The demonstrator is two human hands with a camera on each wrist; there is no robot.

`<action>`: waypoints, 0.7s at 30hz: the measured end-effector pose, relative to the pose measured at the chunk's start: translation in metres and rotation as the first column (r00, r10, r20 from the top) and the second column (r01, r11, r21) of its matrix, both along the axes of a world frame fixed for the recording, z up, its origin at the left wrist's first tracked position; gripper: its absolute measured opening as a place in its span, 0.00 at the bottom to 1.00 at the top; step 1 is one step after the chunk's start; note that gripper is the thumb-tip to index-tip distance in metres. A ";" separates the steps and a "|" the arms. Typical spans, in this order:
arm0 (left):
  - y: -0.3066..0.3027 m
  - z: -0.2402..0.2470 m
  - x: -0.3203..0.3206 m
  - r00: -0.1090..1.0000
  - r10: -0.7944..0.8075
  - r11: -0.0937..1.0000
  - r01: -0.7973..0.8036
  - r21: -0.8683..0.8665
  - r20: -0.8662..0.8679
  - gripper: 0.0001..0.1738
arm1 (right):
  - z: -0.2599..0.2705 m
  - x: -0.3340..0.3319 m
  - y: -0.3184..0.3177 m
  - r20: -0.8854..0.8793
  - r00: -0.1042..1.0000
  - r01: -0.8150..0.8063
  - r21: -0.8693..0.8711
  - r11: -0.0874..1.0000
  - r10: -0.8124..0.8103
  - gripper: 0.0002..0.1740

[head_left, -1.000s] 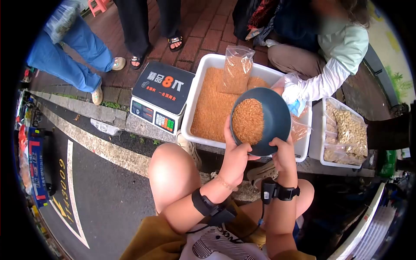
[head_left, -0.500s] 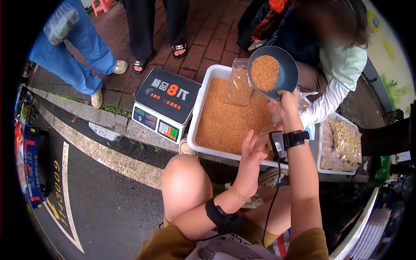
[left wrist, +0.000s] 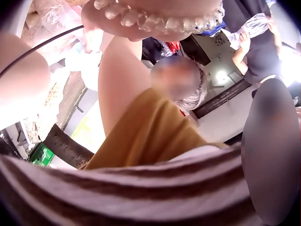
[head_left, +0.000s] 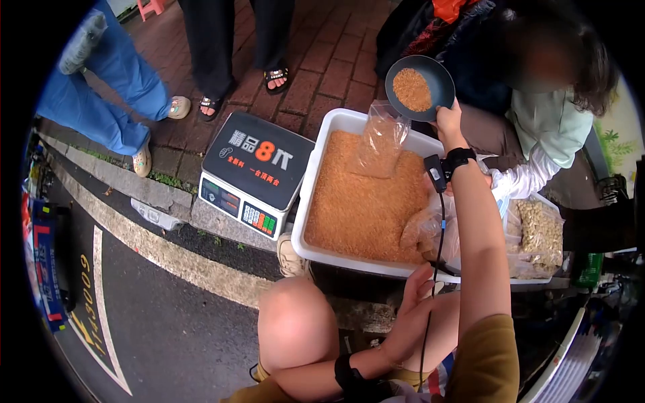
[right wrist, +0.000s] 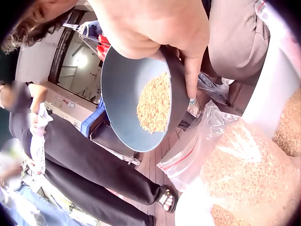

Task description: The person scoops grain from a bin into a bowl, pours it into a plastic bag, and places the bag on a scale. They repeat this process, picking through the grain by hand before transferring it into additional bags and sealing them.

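Left hand (left wrist: 101, 23) at top, bead bracelet (left wrist: 155, 21) across it; brown sleeve (left wrist: 146, 132) at centre, striped cloth (left wrist: 122, 190) below, dark cable (left wrist: 42, 45) upper left.

Head view steeply downward, both wrist views close, upward-tilted.

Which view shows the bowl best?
The right wrist view: the bowl is largest, the grain inside plain, though the right hand covers some. The head view shows it smaller, from above; the left wrist view lacks it.

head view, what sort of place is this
Probably a roadside market stall: a digital scale and a white tub of brown grains sit at the edge of a brick pavement, beside a road with painted lines.
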State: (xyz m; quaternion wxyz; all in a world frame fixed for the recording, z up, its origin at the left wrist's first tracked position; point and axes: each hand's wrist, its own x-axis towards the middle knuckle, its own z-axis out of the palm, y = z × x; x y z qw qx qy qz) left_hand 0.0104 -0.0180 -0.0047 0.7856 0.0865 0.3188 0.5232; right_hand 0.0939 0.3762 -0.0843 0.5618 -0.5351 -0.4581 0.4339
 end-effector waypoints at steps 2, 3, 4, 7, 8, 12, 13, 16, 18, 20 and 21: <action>-0.001 -0.004 0.006 0.998 -0.001 1.000 0.001 -0.002 -0.064 0.34 | -0.013 0.010 0.023 0.046 0.999 -0.028 -0.002 1.000 0.028 0.29; 0.001 0.000 0.004 0.999 -0.018 0.999 0.016 -0.051 -0.036 0.35 | -0.020 0.011 0.033 0.047 0.998 -0.033 0.045 0.998 0.031 0.29; 0.003 -0.001 0.004 0.999 -0.014 0.998 0.013 -0.055 -0.032 0.35 | -0.027 0.013 0.041 0.051 0.998 -0.040 0.093 0.995 0.035 0.28; 0.008 -0.004 0.002 1.000 -0.004 0.996 0.005 -0.086 0.010 0.34 | -0.039 0.014 0.052 0.071 0.997 -0.044 0.056 0.997 0.040 0.30; 0.010 -0.003 -0.001 0.999 -0.029 0.996 0.028 -0.083 -0.018 0.34 | -0.042 0.014 0.054 0.073 0.997 -0.044 0.052 0.998 0.041 0.30; 0.012 -0.003 -0.011 0.991 -0.101 0.991 0.093 -0.096 -0.091 0.33 | -0.051 0.017 0.058 0.176 0.978 -0.135 0.147 0.980 0.109 0.25; 0.012 -0.004 -0.012 0.991 -0.101 0.991 0.092 -0.102 -0.088 0.33 | -0.047 0.017 0.055 0.140 0.982 -0.149 0.134 0.980 0.131 0.27; 0.010 -0.005 -0.013 0.982 -0.148 0.983 0.133 -0.126 -0.120 0.32 | -0.042 0.012 0.046 0.188 0.977 -0.129 0.162 0.978 0.098 0.26; 0.010 -0.005 -0.014 0.983 -0.141 0.988 0.132 -0.077 -0.116 0.32 | -0.031 0.009 0.038 0.327 0.942 -0.171 0.279 0.945 0.074 0.25; 0.009 -0.003 -0.013 0.985 -0.137 0.989 0.130 -0.070 -0.103 0.31 | -0.024 0.005 0.028 0.455 0.890 -0.227 0.383 0.896 0.031 0.24; 0.009 -0.002 -0.012 0.987 -0.132 0.990 0.127 -0.061 -0.093 0.31 | -0.021 0.003 0.023 0.478 0.878 -0.225 0.403 0.887 0.006 0.24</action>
